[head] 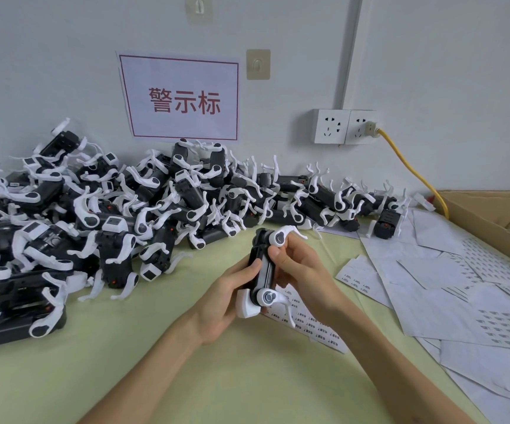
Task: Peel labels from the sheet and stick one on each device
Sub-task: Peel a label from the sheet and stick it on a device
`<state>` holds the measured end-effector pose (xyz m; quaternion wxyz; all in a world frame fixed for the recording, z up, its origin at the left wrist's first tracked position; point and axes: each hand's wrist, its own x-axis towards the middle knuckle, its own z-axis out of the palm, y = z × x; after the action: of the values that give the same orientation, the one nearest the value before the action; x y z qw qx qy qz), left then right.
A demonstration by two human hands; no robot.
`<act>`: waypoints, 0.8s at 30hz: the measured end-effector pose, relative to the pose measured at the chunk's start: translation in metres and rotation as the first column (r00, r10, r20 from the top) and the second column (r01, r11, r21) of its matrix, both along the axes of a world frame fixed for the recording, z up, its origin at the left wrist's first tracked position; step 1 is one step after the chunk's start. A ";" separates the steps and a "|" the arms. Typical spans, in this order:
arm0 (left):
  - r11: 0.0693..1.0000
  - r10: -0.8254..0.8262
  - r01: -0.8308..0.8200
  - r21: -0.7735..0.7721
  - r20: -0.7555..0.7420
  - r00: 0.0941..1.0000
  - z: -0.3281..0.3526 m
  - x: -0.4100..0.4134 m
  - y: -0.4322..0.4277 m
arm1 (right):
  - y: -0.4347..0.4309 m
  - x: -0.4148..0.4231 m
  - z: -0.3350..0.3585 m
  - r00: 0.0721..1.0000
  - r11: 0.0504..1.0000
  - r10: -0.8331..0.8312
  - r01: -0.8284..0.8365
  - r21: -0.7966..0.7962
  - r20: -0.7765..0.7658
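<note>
A black device with white curved arms is held upright above the pale green table. My left hand grips its lower left side. My right hand holds its right side, thumb pressed on the black body near the upper white hinge. A label sheet with rows of small printed labels lies on the table right under the device. Whether a label is on the device, I cannot tell.
A big pile of several black and white devices fills the left and back of the table. Used label sheets spread across the right. A cardboard box sits at far right. A yellow cable runs from the wall sockets.
</note>
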<state>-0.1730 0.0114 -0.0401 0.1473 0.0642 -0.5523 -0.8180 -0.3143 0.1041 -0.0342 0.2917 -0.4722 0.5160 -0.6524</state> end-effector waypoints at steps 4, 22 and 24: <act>0.998 -0.022 0.023 0.066 -0.025 0.999 -0.003 -0.001 -0.002 | 0.000 0.002 0.000 1.000 1.000 0.024 -0.024 0.007 0.009; 0.990 0.132 -0.136 0.045 0.082 0.988 -0.002 -0.002 -0.014 | 0.006 -0.015 0.007 0.974 0.968 -0.195 0.209 -0.136 0.111; 0.998 0.056 -0.060 0.031 0.094 0.994 -0.001 0.001 -0.015 | 0.007 -0.027 0.008 0.955 0.953 -0.286 0.291 -0.083 0.073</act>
<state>-0.1715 -0.0038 -0.0411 0.1439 0.1210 -0.5424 -0.8188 -0.3408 0.1116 -0.0262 0.1863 -0.3850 0.5393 -0.7254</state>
